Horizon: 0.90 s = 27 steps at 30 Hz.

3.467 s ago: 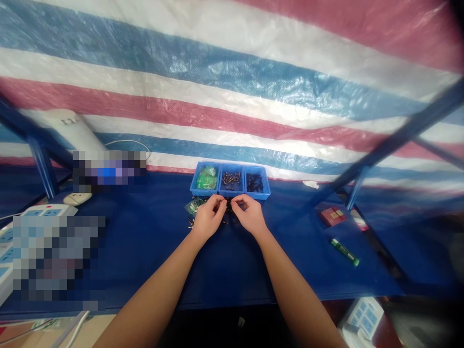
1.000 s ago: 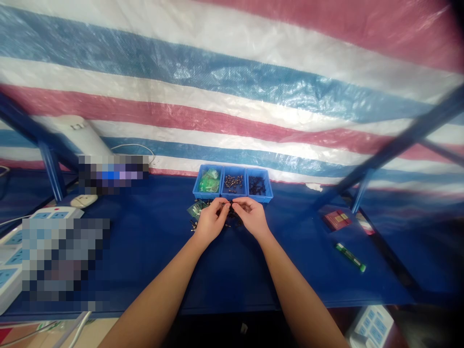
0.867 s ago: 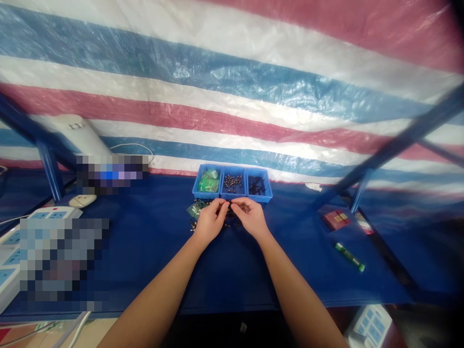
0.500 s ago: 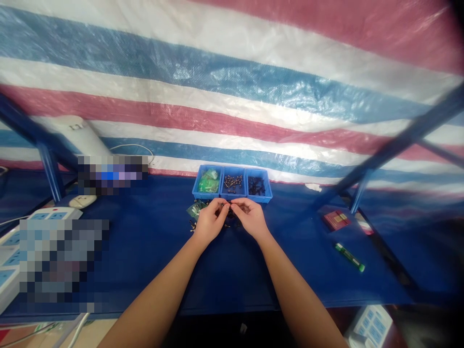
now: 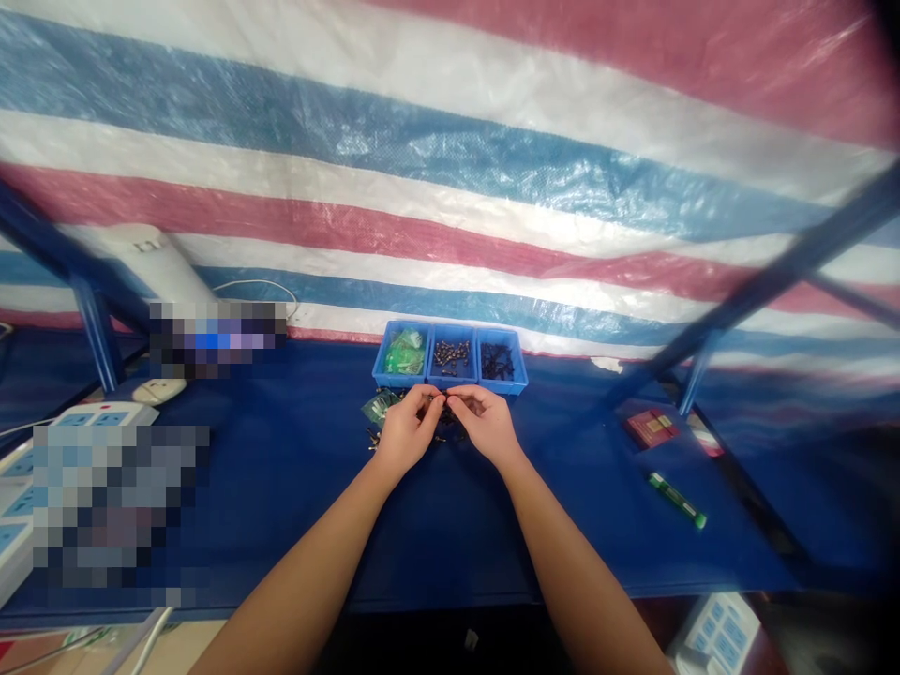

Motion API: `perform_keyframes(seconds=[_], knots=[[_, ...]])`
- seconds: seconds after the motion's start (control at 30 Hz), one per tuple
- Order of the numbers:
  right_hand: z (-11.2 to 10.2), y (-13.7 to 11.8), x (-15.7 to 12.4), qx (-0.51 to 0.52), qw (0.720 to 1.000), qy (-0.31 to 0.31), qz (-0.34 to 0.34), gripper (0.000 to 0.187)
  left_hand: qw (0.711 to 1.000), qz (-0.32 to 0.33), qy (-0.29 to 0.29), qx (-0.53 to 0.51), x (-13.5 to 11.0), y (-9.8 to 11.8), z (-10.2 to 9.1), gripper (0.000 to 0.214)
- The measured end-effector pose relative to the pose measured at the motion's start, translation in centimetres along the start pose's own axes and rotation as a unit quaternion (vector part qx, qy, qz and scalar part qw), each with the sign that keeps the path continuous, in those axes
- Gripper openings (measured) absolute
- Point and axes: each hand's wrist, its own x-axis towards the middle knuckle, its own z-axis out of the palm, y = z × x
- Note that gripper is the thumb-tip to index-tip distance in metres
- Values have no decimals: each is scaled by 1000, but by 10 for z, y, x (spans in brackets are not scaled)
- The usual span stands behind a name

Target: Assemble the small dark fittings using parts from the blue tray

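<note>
My left hand (image 5: pixel 408 427) and my right hand (image 5: pixel 487 422) meet at the fingertips just in front of three blue bins. Each thumb and forefinger is pinched together; whatever lies between them is too small and hidden to name. Under and around the hands lie small dark and brassy parts (image 5: pixel 375 438), with a clear green-tinted bag (image 5: pixel 381 406) by my left hand. The left bin (image 5: pixel 378 378) contains green bagged pieces (image 5: pixel 406 354), the middle one brass-coloured small parts (image 5: pixel 451 353), the right one black small parts (image 5: pixel 498 360).
On the blue table (image 5: pixel 281 525), a red box (image 5: pixel 651 428) and a green tube (image 5: pixel 676 500) lie to the right. A white power strip (image 5: pixel 18 469) and blurred items are at left. Blue metal posts (image 5: pixel 98 328) flank the striped sheet (image 5: pixel 450 169) behind.
</note>
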Motion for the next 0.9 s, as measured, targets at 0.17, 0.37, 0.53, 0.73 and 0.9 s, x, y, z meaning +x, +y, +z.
perform_keyframes(seconds=[0.17,0.37,0.53,0.73,0.9], knots=[[1,-2,0,0,1000,3,-8,26,1000,-7,-4,-1,0,-1,0,27],[0,-2,0,0,1000,11,-11,25,1000,-2,3,-14,-1,0,0,27],[0,-2,0,-1,1000,7,-16,24,1000,0,5,-20,-1,-1,1,26],[1,-4,-1,-5,1000,9,-29,26,1000,7,6,-20,0,-2,0,25],[1,-2,-1,-9,1000,15,-24,23,1000,3,6,-26,-1,-2,1,23]])
